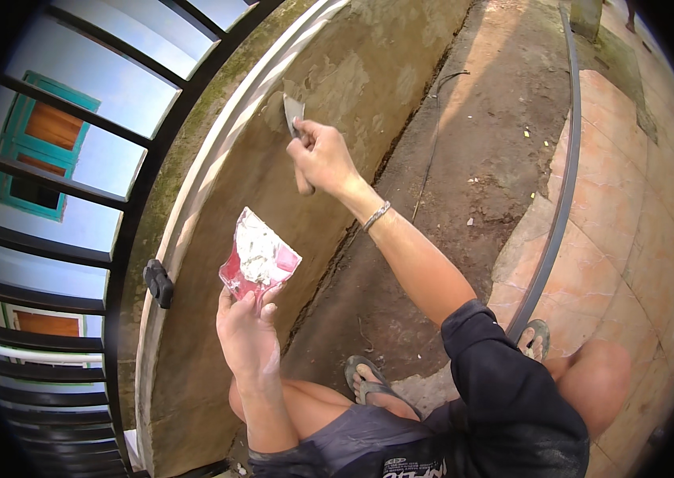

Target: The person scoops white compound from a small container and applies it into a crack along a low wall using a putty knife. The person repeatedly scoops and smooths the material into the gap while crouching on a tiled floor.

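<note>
My right hand [323,159] is closed around a putty knife [295,109], whose metal blade meets the upper part of the low plastered wall [225,311]. Its wooden handle end pokes out below my fist. Around the blade the wall surface looks patchy and smeared. Lower and to the left, my left hand [249,338] grips a red angular piece [231,271] by its lower edge; it looks like a broken bit of plastic. A lump of white putty [261,247] covers much of its upper face. White smears mark the left fingers and wrist.
Black metal fence bars [50,247] rise beyond the wall's pale top ledge [217,163], where a small black object [158,284] sits. Right of the wall runs a dirt strip [480,151] with a thin dark cable [431,143], then a grey edging bar [564,191] and orange tiles [608,215].
</note>
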{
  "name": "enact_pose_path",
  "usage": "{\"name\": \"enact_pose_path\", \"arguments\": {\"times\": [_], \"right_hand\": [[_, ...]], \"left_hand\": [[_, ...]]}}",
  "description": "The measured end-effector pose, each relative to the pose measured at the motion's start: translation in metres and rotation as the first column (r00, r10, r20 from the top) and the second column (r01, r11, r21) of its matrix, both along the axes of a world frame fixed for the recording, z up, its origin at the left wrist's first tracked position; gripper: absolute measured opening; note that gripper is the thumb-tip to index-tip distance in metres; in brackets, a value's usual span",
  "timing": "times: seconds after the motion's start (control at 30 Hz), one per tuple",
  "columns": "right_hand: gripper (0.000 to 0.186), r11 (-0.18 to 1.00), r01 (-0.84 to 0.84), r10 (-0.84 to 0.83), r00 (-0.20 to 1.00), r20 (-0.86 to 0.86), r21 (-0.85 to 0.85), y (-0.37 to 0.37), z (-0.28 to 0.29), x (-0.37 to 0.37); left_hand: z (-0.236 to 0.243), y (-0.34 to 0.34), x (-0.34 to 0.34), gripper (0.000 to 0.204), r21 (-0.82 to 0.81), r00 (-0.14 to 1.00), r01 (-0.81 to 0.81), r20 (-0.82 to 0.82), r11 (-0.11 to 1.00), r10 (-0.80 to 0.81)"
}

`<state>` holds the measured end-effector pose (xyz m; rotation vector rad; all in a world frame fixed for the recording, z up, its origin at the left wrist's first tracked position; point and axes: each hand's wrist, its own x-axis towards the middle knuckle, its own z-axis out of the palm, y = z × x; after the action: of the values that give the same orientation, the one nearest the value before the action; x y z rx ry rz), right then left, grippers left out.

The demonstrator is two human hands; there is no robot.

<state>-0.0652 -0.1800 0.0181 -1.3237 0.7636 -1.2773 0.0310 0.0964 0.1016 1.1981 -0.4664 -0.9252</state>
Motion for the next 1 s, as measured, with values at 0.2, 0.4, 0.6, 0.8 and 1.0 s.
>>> {"name": "enact_pose_path", "arguments": {"times": [0.2,0.4,0.6,0.8,1.0], "right_hand": [[0.057,0.967,0.254,-0.246,0.945,0.217,-0.01,0.013,-0.003,-0.004],[0.043,0.924,0.383,-0.383,0.923,-0.027,-0.014,-0.03,0.026,0.027],[0.031,0.912,0.407,-0.406,0.913,0.033,-0.048,-0.004,0.039,0.043],[0.064,0.95,0.299,-0.293,0.954,-0.071,0.093,0.011,0.033,0.009],[0.055,0.976,0.21,-0.215,0.971,-0.102,-0.057,-0.014,0.032,-0.004]], "left_hand": [[0.004,-0.003,-0.003,0.049,-0.006,1.0,0.02,-0.012,1.0,-0.02],[0.007,0.003,-0.004,0.049,-0.001,1.0,-0.005,0.006,1.0,0.005],[0.007,0.007,-0.004,0.047,-0.01,1.0,-0.017,0.02,1.0,0.017],[0.006,0.003,-0.001,0.046,-0.022,1.0,0.003,-0.001,1.0,-0.004],[0.007,0.009,-0.002,0.048,-0.01,1.0,-0.021,0.019,1.0,0.022]]}}
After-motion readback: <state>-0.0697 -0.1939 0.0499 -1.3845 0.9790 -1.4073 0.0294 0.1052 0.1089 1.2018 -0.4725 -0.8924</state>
